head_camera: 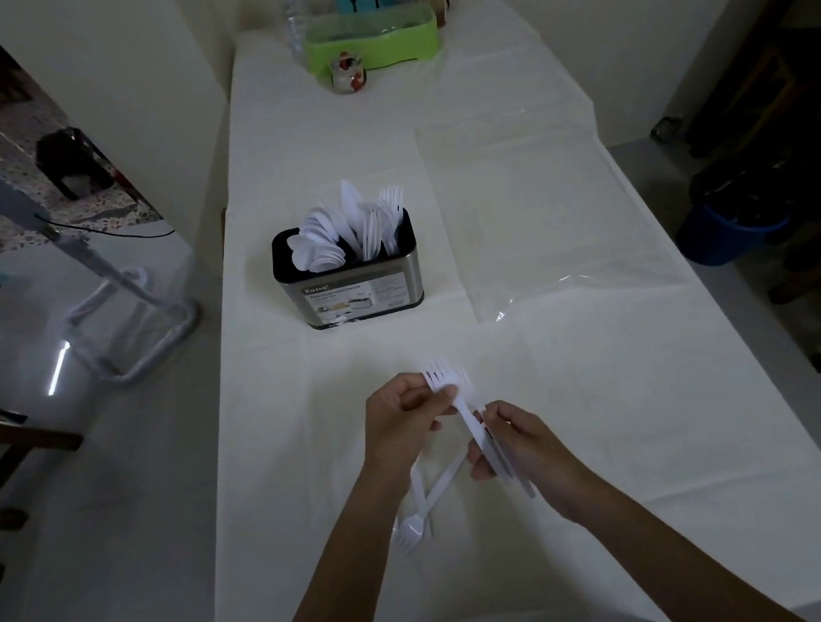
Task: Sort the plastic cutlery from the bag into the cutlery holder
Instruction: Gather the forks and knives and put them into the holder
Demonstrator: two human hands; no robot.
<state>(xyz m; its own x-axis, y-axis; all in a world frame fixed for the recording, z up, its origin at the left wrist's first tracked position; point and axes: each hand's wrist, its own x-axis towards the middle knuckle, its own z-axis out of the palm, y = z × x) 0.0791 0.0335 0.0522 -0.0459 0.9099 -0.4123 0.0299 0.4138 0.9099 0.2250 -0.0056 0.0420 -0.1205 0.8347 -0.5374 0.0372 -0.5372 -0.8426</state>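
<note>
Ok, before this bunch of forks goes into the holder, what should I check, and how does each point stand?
1. Grip on the fork bundle: left hand pinches near the tines, right hand holds the handles: ok.
2. All tines facing one way: cannot tell.
3. Target cutlery holder upright, stored forks in its right section: ok.
4. Room left in that section: cannot tell.
5. No loose forks left over: some lie on the table by the left wrist: not ok.
6. The bag lies flat, apparently emptied: ok.

holder (351, 287) left of bag (541, 212)
</note>
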